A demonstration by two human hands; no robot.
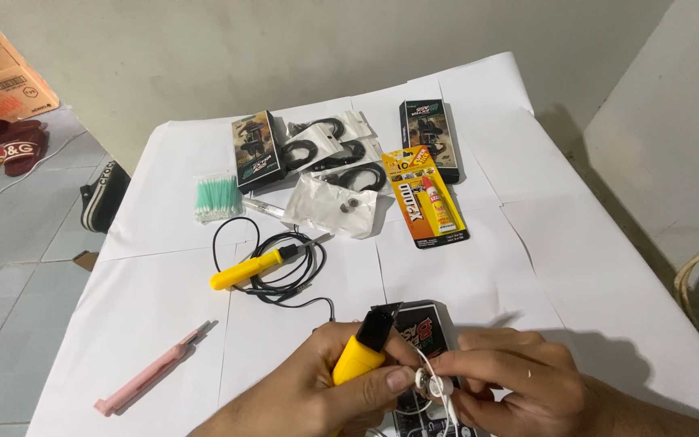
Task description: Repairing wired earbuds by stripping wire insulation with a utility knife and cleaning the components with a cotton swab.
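My left hand (317,388) grips a yellow tool with a black tip (363,350) and pinches a small white earbud (429,382) with the thumb. My right hand (519,380) holds the same white earbud and its thin white cable (446,409) from the right. Both hands hover over a dark printed box (422,324) at the near edge of the white paper-covered table (576,259).
A second yellow tool with a black cord (256,265) lies mid-table. A pink utility knife (155,371) sits near left. Farther back are green-tipped swabs (216,198), two dark boxes (256,150), bagged black parts (329,150) and an orange glue card (429,197). Sandals (18,144) lie on the floor.
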